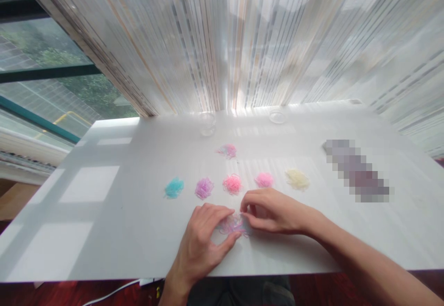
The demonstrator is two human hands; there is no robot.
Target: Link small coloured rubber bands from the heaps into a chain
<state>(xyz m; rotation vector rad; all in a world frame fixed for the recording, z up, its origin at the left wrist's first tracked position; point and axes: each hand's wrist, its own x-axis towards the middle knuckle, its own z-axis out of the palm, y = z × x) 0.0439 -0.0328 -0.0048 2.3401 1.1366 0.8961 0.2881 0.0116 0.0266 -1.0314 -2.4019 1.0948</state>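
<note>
A mixed pile of small pastel bands (231, 224) lies near the front edge of the white table. Around its left side curves my left hand (208, 234), thumb and fingers apart and touching the pile. My right hand (268, 211) is at the pile's right edge, thumb and fingertips close together; whatever lies between them is too small to make out. Beyond the hands is a row of sorted piles: blue (174, 187), purple (204, 188), coral pink (232, 184), light pink (264, 180) and pale yellow (297, 179).
A small mixed pile (228, 150) sits behind the row. Farther back are a clear round container (207, 125) and a clear lid-like disc (278, 117). A blurred-out object (357, 171) lies on the white table (104, 232) at right. Striped curtains hang along the back edge.
</note>
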